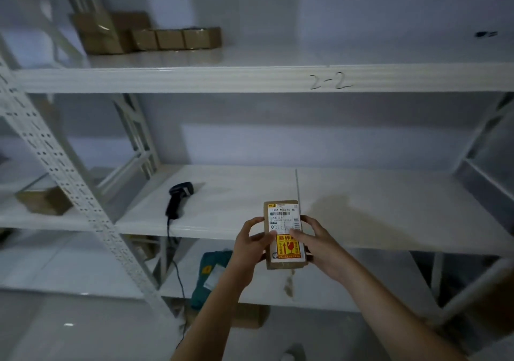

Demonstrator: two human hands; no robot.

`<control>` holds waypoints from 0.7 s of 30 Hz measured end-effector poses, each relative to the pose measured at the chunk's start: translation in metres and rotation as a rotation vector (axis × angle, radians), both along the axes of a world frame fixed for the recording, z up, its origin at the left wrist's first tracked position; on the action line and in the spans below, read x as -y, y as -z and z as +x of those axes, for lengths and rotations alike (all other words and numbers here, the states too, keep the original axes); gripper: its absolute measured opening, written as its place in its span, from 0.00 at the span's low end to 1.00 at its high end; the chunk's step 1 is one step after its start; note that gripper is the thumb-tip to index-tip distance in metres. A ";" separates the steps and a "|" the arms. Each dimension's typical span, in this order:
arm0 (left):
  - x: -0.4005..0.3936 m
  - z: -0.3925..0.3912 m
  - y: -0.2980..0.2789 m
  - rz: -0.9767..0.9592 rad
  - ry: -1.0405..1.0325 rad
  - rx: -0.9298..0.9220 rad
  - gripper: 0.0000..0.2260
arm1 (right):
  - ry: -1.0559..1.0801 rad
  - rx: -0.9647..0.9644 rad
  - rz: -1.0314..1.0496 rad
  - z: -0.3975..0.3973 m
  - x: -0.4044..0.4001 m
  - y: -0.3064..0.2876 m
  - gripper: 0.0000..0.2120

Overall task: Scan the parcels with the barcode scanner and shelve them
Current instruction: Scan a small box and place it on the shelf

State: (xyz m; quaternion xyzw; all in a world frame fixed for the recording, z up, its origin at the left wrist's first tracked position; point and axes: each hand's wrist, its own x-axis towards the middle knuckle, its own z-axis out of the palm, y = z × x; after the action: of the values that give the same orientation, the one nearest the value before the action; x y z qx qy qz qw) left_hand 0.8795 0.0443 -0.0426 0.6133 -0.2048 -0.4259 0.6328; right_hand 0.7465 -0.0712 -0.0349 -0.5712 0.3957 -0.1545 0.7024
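A small brown cardboard parcel (283, 262) with a white barcode label and a yellow-red fragile sticker is held upright in front of the middle shelf (375, 210). My left hand (251, 245) grips its left edge, thumb on the label. Gripping the parcel's right edge is my right hand (313, 245), thumb on the label too. The black barcode scanner (178, 198) lies on the middle shelf to the left, apart from both hands, its cable hanging over the front edge.
Several brown boxes (155, 36) stand at the back left of the upper shelf (250, 79), marked "2-2". A teal parcel (210, 277) lies on the lower shelf under my left arm. Another brown box (41, 199) sits in the left bay behind the perforated upright (69, 177).
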 end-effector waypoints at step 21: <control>0.080 0.268 0.046 0.391 -0.348 0.218 0.09 | -0.139 -0.093 0.138 0.278 0.133 0.056 0.28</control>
State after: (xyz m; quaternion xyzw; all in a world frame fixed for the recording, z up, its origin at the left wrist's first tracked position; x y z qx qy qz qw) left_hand 1.1479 -0.0359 -0.0883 0.7918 -0.0770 -0.2737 0.5406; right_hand 1.0248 -0.2041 -0.0911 -0.5540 0.3971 -0.0513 0.7299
